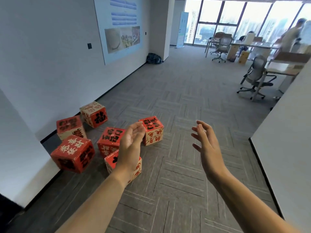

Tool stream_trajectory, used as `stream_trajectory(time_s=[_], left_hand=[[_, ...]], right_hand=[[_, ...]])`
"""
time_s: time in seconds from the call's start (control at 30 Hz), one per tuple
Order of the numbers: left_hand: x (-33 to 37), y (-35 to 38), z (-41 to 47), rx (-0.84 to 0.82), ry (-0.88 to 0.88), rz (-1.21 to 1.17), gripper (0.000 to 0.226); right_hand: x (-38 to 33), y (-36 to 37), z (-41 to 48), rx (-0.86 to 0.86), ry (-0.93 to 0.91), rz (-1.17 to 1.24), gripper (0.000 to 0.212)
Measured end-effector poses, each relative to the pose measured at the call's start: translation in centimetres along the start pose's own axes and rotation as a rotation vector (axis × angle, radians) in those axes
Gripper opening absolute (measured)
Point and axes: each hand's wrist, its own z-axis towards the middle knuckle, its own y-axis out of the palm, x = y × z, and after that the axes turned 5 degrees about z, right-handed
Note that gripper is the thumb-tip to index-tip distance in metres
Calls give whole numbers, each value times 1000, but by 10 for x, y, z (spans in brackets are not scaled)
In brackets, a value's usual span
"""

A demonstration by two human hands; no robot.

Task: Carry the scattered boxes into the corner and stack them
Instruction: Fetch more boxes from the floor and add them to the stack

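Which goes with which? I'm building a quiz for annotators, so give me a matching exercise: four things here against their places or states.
Things:
1. left hand
2. right hand
3. cream-topped box
4. dark bag

Places or states:
A. far off, at the foot of the pillar
B. open, over bare carpet
C. open, in front of the nearest box
D. farthest back of the cluster, close to the wall

Pairs: 1-C, 2-B, 3-D, 4-A.

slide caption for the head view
Left hand and right hand, open, reach toward six printed boxes scattered by the wall
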Motion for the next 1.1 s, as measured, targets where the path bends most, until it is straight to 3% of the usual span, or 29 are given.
stream_trajectory(time_s=[0.33,0.5,0.73,0.93,1.1], left_hand=[[-62,108,245,55,-22,83,52],[-84,160,365,132,-54,129,48],[-115,191,531,250,-91,154,41],[-189,205,685,303,-114,162,57],[-252,215,791,333,-230,179,37]], right_hand=[[83,0,281,-32,50,29,69],[110,-4,431,-98,103,23,60],[139,28,622,-197,144,-11,66],[201,85,776,-248,189,-83,66],[248,123,896,-310,244,-126,74]])
